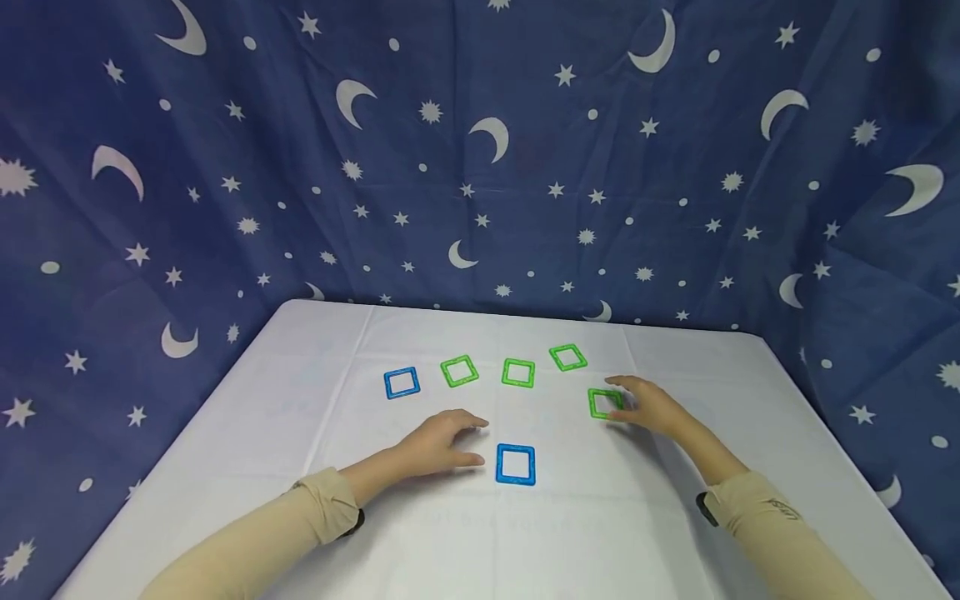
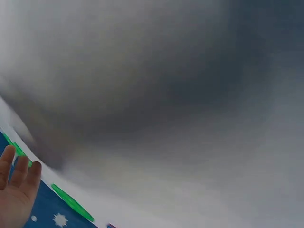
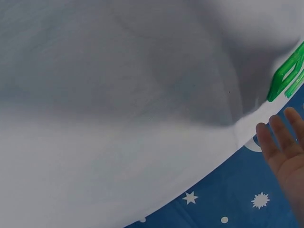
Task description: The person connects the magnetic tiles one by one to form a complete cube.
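In the head view the left hand [image 1: 437, 444] hovers with thumb and fingers apart, left of a blue square frame [image 1: 516, 464], holding nothing. The right hand [image 1: 651, 405] is at a green square frame [image 1: 592, 403], its spread thumb and fingers over the right side; whether they touch it I cannot tell. The left wrist view shows the left hand's fingers [image 2: 32, 178] extended, near a green piece [image 2: 72, 203]. In the right wrist view the right hand [image 3: 289, 156] has straight fingers below a green frame [image 3: 277, 84].
Behind the hands lie another blue square [image 1: 402, 382], two green squares [image 1: 459, 371] [image 1: 518, 373] and a green diamond-like frame [image 1: 567, 357]. A white cloth covers the table [image 1: 420, 550]; a blue curtain with moons and stars hangs behind and at both sides.
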### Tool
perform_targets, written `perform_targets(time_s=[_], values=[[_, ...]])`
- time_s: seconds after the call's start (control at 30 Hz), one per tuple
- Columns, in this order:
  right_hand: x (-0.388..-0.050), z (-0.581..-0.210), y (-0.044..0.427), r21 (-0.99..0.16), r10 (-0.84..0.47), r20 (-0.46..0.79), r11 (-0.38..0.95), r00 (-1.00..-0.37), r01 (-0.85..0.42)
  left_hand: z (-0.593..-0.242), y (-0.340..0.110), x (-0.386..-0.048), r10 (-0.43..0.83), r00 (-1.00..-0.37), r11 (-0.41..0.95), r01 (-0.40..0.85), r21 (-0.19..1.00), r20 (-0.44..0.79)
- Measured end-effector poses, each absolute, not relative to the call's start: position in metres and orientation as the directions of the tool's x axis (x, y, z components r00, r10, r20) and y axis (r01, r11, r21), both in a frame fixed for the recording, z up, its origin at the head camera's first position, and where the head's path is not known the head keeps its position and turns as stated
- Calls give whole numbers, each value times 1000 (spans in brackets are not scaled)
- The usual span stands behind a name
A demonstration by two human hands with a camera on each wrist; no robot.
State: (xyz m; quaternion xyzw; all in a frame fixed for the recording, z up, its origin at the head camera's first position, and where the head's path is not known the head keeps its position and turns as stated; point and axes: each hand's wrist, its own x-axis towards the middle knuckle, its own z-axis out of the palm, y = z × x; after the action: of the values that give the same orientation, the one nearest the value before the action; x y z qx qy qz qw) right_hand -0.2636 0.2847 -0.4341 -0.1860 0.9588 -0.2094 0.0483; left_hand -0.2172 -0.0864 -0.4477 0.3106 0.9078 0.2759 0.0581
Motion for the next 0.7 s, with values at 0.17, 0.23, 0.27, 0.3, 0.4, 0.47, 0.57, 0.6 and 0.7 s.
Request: perform_targets(time_s=[0.17, 0.23, 0.27, 0.3, 0.4, 0.47, 0.57, 0.6, 0.7], values=[[-273, -439, 279, -400, -394, -36, 848, -918, -348, -449, -70, -215, 603, -796, 699, 562, 443, 58], [-276, -441, 278, -392, -390, -70, 857, -918, -334, -452, -65, -214, 601, -797, 710, 565, 421, 58], [-277, -442, 277, -386, -384, -86, 863, -919, -325, -453, -63, -213, 600, -797, 710, 566, 419, 59], [-278, -442, 277, -384, -379, -100, 868, -920, -316, -454, -61, -212, 600, -797, 711, 568, 414, 62], [-280, -443, 275, -375, -370, -128, 877, -920, -300, -457, -58, -210, 592, -803, 722, 562, 404, 60], [-281, -443, 274, -375, -376, -130, 875, -918, -305, -457, -58, -209, 584, -810, 732, 554, 396, 55], [-282, -444, 273, -378, -386, -127, 870, -914, -315, -458, -57, -208, 580, -813, 734, 546, 403, 46], [-281, -444, 273, -375, -387, -122, 870, -914, -319, -458, -57, -207, 581, -813, 733, 547, 404, 46], [-279, -445, 272, -387, -387, -97, 863, -917, -324, -458, -56, -207, 582, -812, 731, 547, 408, 46]])
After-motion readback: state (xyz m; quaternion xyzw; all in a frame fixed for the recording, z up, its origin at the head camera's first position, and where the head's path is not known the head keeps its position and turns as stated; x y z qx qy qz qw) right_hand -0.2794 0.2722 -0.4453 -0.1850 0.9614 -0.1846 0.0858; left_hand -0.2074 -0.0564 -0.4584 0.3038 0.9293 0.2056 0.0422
